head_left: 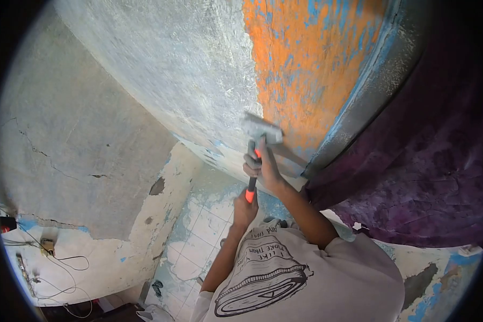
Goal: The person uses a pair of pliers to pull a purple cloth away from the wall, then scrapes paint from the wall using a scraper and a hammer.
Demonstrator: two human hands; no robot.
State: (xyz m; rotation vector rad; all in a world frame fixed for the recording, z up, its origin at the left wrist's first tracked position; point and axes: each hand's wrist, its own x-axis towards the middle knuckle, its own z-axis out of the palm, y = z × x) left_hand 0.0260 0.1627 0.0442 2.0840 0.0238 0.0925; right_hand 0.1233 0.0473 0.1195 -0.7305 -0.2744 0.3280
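A wide-bladed wall scraper with a black and orange-red handle lies against the wall, its blade right at the ragged border between bare grey plaster and orange paint. My right hand is wrapped round the handle just below the blade. Lower down, my left hand closes on the end of the same handle. Blue patches show through the orange paint, and the blade is slightly blurred.
A dark purple cloth hangs on the right beside a grey frame. The adjoining left wall is cracked, with loose cables low on it. Tiled floor below is spattered with white and blue. A dark sandal-like object lies there.
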